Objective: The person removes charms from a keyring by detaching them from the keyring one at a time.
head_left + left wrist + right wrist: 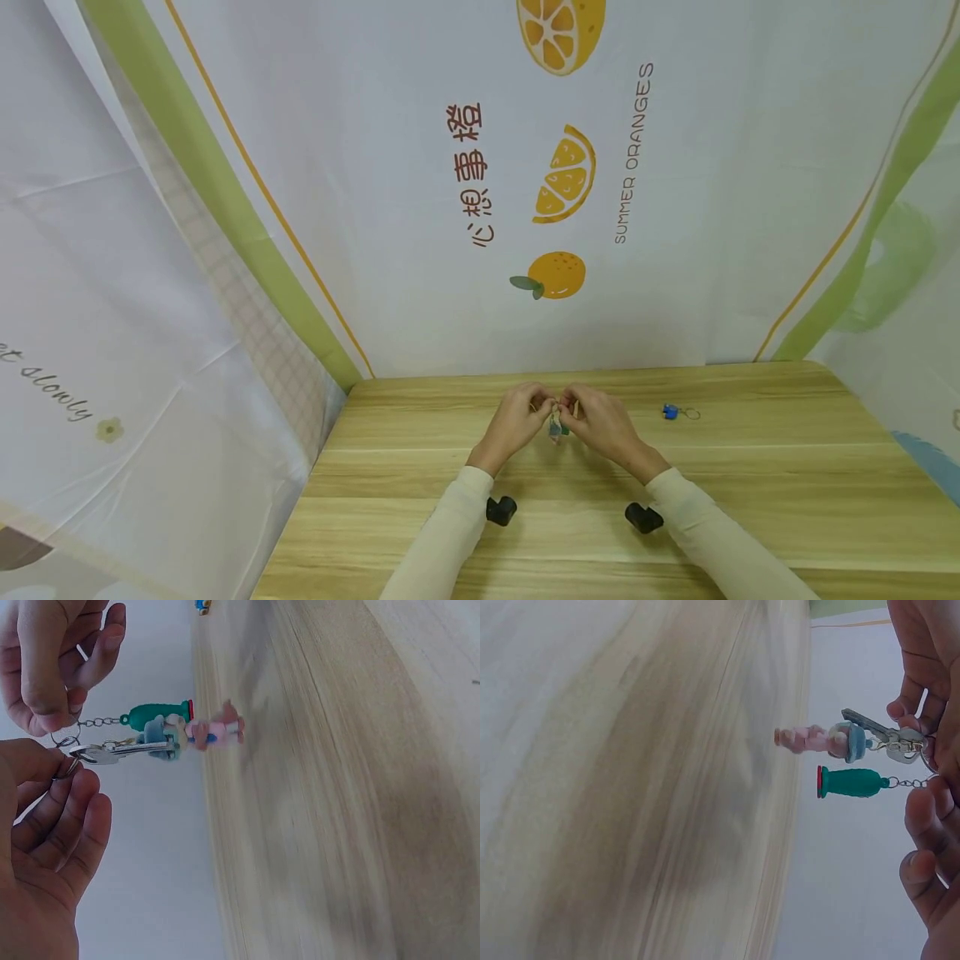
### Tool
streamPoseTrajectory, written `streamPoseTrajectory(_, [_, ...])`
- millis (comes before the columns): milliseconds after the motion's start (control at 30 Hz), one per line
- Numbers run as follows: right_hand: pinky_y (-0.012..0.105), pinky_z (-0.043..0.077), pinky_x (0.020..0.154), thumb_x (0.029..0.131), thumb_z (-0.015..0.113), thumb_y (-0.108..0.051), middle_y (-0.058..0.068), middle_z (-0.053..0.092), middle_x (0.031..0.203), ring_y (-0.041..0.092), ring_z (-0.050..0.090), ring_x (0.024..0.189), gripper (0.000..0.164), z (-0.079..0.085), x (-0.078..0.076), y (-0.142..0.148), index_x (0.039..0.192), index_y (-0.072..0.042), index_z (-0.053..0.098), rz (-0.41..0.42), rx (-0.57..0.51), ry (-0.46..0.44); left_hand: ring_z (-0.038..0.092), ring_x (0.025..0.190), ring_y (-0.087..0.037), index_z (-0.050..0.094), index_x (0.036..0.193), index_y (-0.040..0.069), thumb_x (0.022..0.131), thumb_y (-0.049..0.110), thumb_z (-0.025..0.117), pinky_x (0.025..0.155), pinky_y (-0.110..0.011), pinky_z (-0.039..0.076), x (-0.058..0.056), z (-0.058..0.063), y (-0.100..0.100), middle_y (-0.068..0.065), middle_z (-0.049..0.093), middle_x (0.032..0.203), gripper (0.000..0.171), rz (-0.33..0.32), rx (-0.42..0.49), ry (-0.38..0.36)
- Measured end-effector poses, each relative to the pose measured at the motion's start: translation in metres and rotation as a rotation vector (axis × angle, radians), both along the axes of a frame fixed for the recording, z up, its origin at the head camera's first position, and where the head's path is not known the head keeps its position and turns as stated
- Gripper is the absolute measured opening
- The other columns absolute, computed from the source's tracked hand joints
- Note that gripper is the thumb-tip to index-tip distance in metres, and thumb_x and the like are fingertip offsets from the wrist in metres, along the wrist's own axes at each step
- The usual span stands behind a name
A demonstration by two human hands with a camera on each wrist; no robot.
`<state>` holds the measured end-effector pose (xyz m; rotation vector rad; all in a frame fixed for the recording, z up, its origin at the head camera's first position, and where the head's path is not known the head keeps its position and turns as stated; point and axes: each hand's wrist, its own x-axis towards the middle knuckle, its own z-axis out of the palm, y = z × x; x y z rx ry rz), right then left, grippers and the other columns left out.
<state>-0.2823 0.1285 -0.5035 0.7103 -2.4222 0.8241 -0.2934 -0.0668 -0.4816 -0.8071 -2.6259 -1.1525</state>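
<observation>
Both hands meet above the far part of the table. My left hand [516,421] pinches a metal key ring [69,766] between thumb and finger. From that side hang a silver key [112,752] and a small pink figurine with a blue-grey cap [821,740]. Close against it, my right hand [602,422] pinches a second ring, from which a short chain carries a green keychain charm [851,782] with a red base. The two rings touch or overlap; whether they are linked is partly hidden by the fingertips.
A blue keychain [670,412] with its own ring lies on the wooden table [420,467], right of the hands. Behind the table hangs a white curtain [405,250] printed with oranges. Black wrist-camera parts [501,510] stick out by each sleeve.
</observation>
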Motion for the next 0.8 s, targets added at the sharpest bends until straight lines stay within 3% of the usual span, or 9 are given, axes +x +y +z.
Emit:
streamPoseTrajectory(333, [0.019,0.042,0.055,0.096,0.075,-0.008,-0.005,0.067,0.084,-0.001,0.051,0.062,0.013,-0.0007,0.0026,0.0017,0.093,-0.017,0.067,-0.004,-0.022,-0.022,0.068,0.086,-0.010,0.076,0.110,0.006,0.107,0.012,0.064,0.078,-0.020,0.058,-0.0012,-0.0017,-0.0013,-0.006,0.074,0.099,0.014,0.001,-0.003,0.029])
streamPoseTrajectory(800, [0.020,0.040,0.052,0.097,0.076,-0.016,-0.006,0.068,0.082,-0.002,0.047,0.059,0.008,-0.0010,0.0016,0.0006,0.093,-0.017,0.069,-0.073,-0.011,-0.078,0.068,0.085,-0.009,0.076,0.110,0.005,0.107,0.011,0.065,0.077,-0.019,0.057,-0.0013,-0.0015,0.0034,-0.006,0.075,0.099,0.013,-0.014,0.014,0.029])
